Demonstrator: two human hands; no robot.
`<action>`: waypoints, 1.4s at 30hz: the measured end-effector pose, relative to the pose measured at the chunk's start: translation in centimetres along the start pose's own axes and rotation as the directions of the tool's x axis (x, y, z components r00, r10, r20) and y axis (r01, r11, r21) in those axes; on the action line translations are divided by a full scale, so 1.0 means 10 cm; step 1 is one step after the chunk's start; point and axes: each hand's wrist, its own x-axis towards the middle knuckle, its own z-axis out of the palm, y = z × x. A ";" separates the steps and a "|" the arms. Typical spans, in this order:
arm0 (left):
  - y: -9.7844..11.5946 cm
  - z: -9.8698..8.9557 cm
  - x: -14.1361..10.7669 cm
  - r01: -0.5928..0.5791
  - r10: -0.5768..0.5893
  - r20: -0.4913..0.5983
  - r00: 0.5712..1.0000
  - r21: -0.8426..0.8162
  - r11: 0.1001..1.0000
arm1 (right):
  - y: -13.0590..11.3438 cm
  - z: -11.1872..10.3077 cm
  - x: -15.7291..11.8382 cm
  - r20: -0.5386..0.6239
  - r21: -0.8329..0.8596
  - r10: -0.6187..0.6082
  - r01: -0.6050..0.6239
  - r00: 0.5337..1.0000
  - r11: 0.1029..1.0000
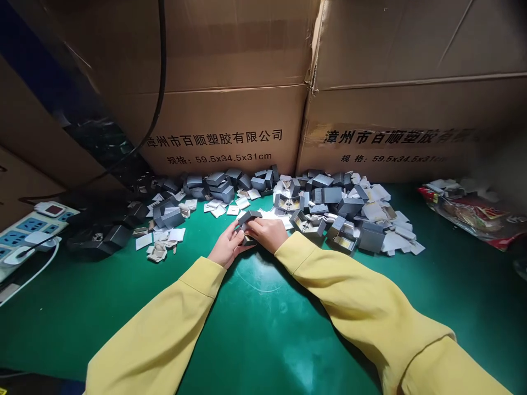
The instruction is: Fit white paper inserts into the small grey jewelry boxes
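Between my two hands, just above the green tabletop, is a small dark grey hinged box [249,217] with its lid raised. My left hand [228,244] grips it from the left, fingers closed on its side. From the right, my right hand [268,233] has its fingers curled onto the same box; what the fingertips do inside is hidden. Right beside my right hand lies an open grey box [308,226] with a pale inside. Small white pads [244,202] are scattered just beyond my hands.
A heap of grey boxes [327,196] mixed with white pieces spreads to the right. More boxes [222,186] line the back against large cardboard cartons [218,120]. A power strip [24,236] with cords is at the left, a red-edged plastic bag [473,211] at the right.
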 end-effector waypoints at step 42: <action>0.00 0.05 -0.01 -0.025 0.025 -0.046 0.999 -0.002 1.000 | 0.07 0.07 0.01 0.016 0.112 -0.043 0.041 0.999 0.993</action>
